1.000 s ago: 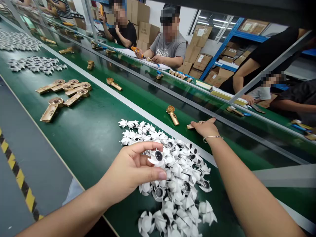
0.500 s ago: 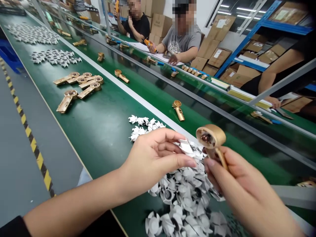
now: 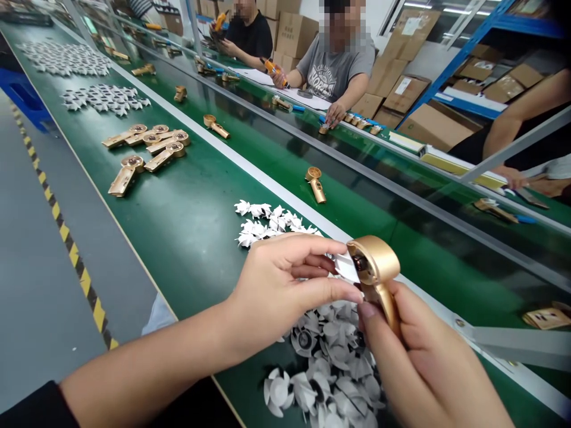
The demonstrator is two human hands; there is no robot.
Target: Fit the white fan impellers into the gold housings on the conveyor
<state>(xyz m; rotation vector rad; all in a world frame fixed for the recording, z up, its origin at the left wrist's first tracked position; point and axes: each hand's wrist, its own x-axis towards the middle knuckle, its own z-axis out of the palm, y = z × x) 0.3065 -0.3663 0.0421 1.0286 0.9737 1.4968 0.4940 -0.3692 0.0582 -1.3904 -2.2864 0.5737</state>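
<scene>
Left hand [image 3: 285, 285] pinches a white fan blade [image 3: 347, 267] against the gold fan housing [image 3: 377, 270] gripped by right hand [image 3: 423, 362]; next, probably seating it squarely.

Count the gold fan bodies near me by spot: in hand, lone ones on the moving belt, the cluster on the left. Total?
In hand: 1, the gold fan body in the right hand, with the left hand pressing a white fan blade at its head.
Lone on the belt: 2.
Left cluster: about 6.
Total: about 9.
</scene>
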